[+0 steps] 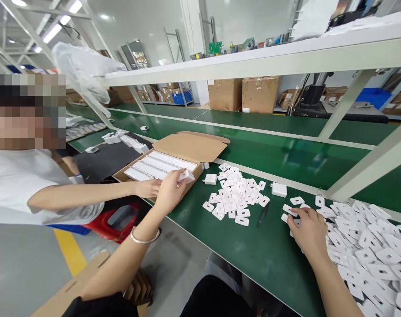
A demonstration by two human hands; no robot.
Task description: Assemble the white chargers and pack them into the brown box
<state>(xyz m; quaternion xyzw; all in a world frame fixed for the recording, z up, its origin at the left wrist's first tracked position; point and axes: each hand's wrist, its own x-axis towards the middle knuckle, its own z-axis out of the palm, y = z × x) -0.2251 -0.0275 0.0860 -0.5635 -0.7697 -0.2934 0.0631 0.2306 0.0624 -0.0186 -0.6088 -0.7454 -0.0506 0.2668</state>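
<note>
the left hand (170,190) is pinched shut on a small white charger (186,176), holding it at the near corner of the open cardboard box (187,147), whose flap is folded back; inside the box, white chargers lie packed in tight rows (159,165). a co-worker's hand (149,188) reaches toward the same near edge of the box, just beside the left hand. the right hand (307,229) is well to the right of the box, palm down on the green table (269,259), fingers curled onto a white plastic tab (290,209) at the edge of a big heap of white tabs (368,251). between the box and that hand lies a smaller pile of white tabs (235,193), with one loose charger (210,179) just right of the box and another (279,189) beyond the pile. brown cartons (244,93) stand far behind the box; no writing on anything can be read.
</note>
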